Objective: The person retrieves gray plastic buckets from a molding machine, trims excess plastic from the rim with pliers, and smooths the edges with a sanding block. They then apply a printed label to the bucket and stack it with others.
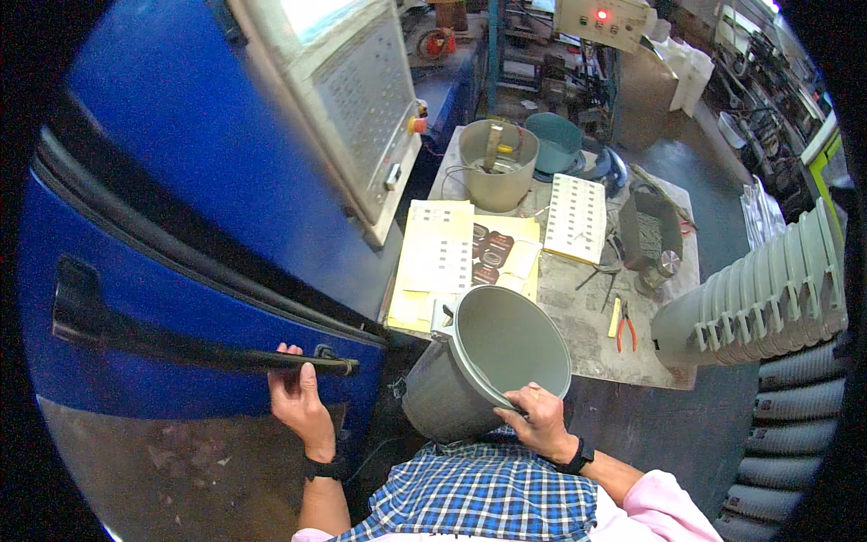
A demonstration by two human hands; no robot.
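Note:
My left hand [302, 402] is closed round the end of a long black door handle [208, 348] on a blue machine door [144, 379]. A grey plastic bucket [442, 393] is tilted in front of me, its mouth facing up and to the right. My right hand [539, 419] grips the bucket's near rim, fingers outside and thumb toward the inside. The bucket's inside looks bare. Its lower part is close to my checked apron [488, 492].
A worktable [578, 334] ahead bears papers [438, 248], a grey pail [497, 176], a teal bucket [553, 144], a dark bin [650, 230] and red-handled pliers [626, 327]. Nested grey buckets [759, 298] lie stacked at right. A control panel [352, 108] juts out at upper left.

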